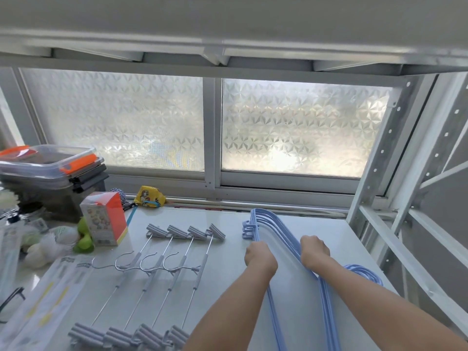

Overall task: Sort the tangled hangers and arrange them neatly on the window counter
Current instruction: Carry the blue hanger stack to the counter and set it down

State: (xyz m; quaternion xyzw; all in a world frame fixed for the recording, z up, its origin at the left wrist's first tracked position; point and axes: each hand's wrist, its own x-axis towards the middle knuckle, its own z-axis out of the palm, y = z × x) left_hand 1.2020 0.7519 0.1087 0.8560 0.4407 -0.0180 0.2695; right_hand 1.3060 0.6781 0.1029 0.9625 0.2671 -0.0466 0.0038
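A stack of blue plastic hangers (272,220) lies on the right half of the white window counter (228,249), its hooks pointing right near the counter's edge. My left hand (259,257) grips the stack's left bar. My right hand (314,252) grips the right bar, close beside the left hand. Left of them several grey clip hangers (162,269) with metal hooks lie side by side in a neat row, clips at both ends.
An orange and white box (105,219) stands at the left with a green item and white balls beside it. Stacked plastic containers (48,171) sit at the far left. A yellow pouch (149,197) lies by the window. A white metal rack (405,173) borders the right.
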